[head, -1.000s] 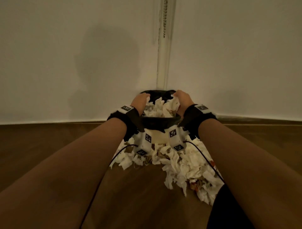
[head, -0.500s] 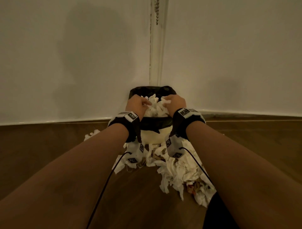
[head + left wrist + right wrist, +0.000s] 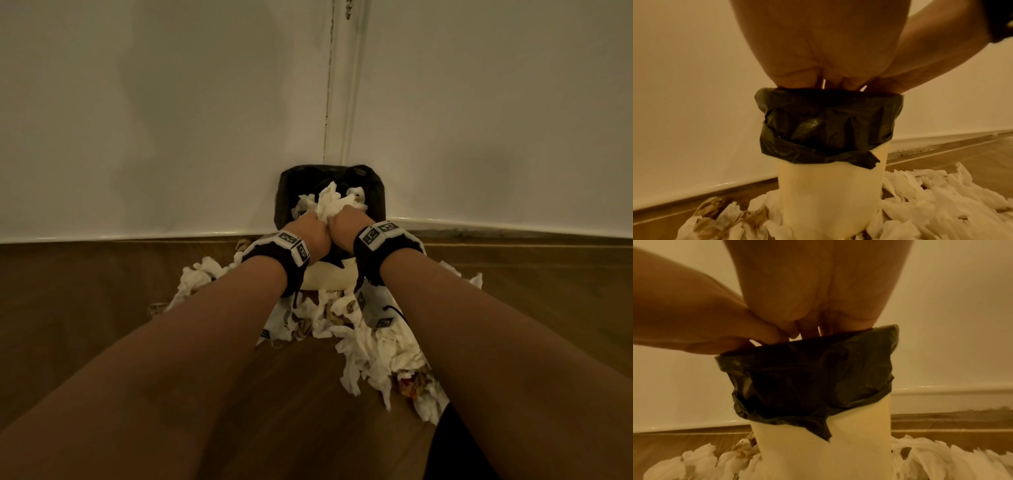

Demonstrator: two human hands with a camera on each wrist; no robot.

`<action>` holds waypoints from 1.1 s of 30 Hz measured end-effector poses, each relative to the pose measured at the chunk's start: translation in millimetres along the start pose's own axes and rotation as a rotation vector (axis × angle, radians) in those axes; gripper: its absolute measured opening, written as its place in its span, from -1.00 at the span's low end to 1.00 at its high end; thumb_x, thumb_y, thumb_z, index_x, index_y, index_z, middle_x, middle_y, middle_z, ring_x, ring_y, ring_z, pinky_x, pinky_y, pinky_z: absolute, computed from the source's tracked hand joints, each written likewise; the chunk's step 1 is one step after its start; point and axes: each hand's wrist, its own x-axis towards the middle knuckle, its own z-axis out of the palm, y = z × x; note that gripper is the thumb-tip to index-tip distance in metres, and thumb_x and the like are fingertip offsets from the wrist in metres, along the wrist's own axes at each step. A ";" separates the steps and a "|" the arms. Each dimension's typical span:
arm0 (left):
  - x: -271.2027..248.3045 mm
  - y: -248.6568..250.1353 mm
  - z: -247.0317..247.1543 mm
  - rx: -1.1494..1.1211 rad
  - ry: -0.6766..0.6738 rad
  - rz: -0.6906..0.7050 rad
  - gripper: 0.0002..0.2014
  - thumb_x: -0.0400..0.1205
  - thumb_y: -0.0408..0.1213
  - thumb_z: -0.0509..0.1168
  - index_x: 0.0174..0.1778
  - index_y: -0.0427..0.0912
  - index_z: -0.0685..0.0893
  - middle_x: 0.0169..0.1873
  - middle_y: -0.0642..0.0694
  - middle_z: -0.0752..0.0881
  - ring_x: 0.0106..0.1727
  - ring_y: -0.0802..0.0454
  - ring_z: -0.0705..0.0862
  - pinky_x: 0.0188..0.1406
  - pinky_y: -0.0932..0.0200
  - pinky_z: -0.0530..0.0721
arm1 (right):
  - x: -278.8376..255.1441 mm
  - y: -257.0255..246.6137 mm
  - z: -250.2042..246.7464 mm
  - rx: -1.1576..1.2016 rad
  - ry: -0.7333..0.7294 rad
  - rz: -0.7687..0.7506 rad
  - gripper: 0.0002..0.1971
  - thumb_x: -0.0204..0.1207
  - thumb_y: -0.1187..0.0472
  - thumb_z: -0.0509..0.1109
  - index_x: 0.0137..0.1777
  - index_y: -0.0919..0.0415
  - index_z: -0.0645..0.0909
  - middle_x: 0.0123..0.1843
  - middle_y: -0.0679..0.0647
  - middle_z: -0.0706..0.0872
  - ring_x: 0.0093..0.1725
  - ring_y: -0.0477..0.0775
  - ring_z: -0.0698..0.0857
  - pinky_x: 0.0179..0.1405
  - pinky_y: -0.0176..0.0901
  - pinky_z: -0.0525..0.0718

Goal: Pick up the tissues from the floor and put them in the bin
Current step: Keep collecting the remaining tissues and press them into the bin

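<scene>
Presently, item one: bin, lined black, corner, upright. Item two: tissues heaped inside, more ringing its base. My left hand and right hand, fists together, clutch the wad; I'd press straight down, steadily.

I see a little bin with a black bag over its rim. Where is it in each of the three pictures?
Head view: bin at centre, in the room's corner, mostly behind the wrists.
Left wrist view: bin fills the lower centre.
Right wrist view: bin at lower centre.
Shared landmark: the black bag folded over its rim.
</scene>
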 end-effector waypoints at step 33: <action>-107.5 -97.6 86.1 -0.230 0.325 -0.201 -0.78 0.63 -0.25 0.14 0.16 -0.08 0.56 0.07 -0.12 0.62 0.03 -0.13 0.61 -0.07 0.05 0.59 | -50.4 -67.6 72.2 0.080 0.277 -0.227 -0.68 0.64 -0.04 0.12 -0.11 0.15 0.58 -0.25 0.11 0.65 -0.21 0.17 0.67 -0.39 -0.18 0.38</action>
